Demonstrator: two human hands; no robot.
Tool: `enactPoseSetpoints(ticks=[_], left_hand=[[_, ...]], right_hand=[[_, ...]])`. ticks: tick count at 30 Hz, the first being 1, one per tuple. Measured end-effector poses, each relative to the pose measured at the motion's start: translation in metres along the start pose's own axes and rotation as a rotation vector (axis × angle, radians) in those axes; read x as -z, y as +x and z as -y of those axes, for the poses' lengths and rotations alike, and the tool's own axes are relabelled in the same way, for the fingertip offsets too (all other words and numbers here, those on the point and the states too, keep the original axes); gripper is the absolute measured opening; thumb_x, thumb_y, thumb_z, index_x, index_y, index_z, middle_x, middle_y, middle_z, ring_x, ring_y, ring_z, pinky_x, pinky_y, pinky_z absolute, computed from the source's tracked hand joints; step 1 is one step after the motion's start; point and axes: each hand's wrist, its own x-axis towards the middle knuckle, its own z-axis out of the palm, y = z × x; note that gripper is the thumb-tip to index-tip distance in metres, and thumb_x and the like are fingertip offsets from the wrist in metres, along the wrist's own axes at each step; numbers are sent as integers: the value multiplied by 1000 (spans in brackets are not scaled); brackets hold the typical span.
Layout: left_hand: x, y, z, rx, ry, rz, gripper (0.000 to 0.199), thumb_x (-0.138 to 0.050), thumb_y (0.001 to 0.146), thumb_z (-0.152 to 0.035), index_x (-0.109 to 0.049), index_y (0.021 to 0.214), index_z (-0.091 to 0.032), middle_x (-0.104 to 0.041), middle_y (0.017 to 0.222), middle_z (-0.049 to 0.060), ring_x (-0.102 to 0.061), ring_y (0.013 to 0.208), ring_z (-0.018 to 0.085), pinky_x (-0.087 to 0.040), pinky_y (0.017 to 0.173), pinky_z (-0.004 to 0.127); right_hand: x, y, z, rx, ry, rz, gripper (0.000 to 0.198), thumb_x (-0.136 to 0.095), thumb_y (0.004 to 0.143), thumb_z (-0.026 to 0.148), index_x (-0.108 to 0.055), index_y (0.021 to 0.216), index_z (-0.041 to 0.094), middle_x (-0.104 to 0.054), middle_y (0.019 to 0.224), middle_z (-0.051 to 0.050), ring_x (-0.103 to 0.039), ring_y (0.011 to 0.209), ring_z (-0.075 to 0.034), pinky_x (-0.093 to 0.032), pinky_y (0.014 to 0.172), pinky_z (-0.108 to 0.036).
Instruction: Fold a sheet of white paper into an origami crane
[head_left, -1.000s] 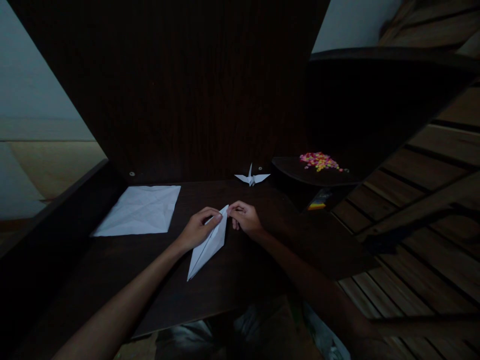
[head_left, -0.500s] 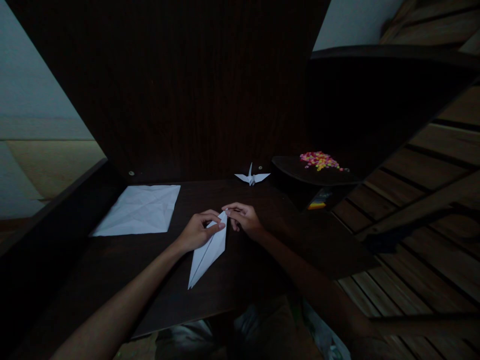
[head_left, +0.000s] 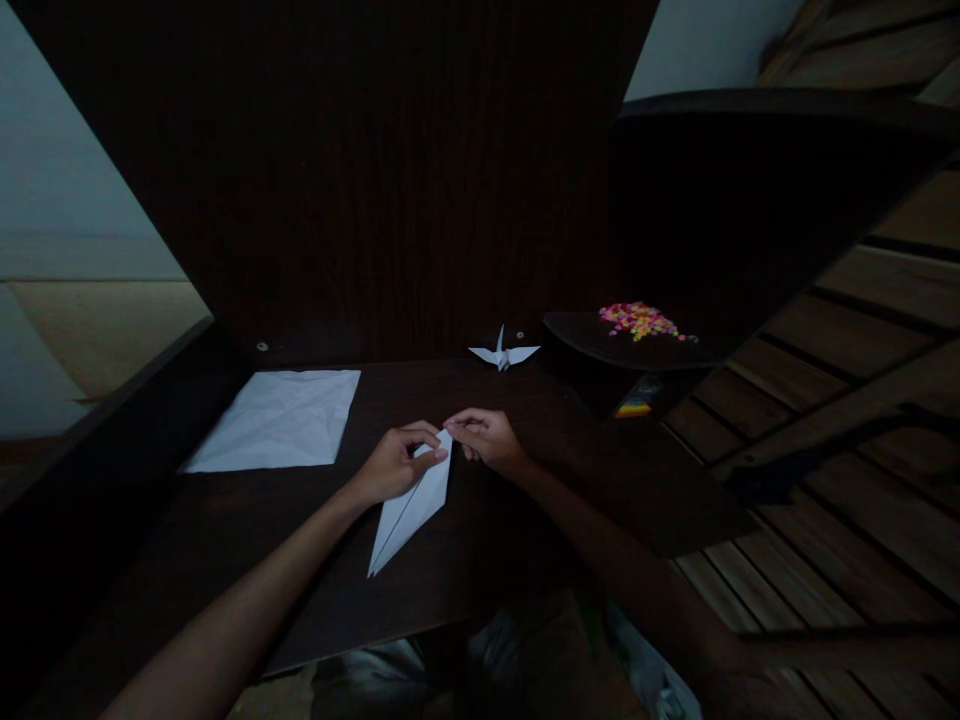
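A white folded paper [head_left: 415, 510], long and kite-shaped with a slit down its middle, is held between my two hands above the dark desk [head_left: 315, 620]. My left hand [head_left: 397, 462] is closed on its left upper edge, thumb across the front face. The fingers of my right hand [head_left: 486, 438] pinch its top tip, and they hide that tip. The paper's lower end narrows to two close points aimed down and left. Beyond my hands, a finished white paper crane [head_left: 504, 357] stands with its wings spread.
Creased white paper sheets [head_left: 281, 420] lie at the left of the desk. On a small corner shelf [head_left: 600, 348] at the right is a heap of pink, red and yellow small pieces [head_left: 639, 320]. A dark back panel [head_left: 375, 200] rises behind the desk.
The folded paper's lower end has swung slightly left. The fingers of my right hand have closed in on the top tip, while my left hand keeps nearly the same place.
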Motion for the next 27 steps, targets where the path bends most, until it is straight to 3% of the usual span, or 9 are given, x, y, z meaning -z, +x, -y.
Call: enactPoseSetpoints(ticks=[16, 27], left_hand=[[-5, -1, 2, 97, 57, 11, 26, -59, 80, -39, -69, 77, -15, -65, 80, 5, -56, 71, 15, -42, 64, 24], [-3, -1, -2, 48, -4, 4, 28, -57, 83, -39, -68, 75, -15, -62, 76, 4, -55, 72, 15, -42, 67, 24]], right_hand=[[-1, 1, 1, -44, -37, 26, 32, -69, 69, 42, -64, 79, 12, -54, 48, 4, -45, 36, -6, -30, 35, -18], [-1, 1, 1, -64, 4, 51, 32, -72, 66, 40, -66, 82, 13, -59, 58, 2, -46, 39, -5, -32, 35, -17]])
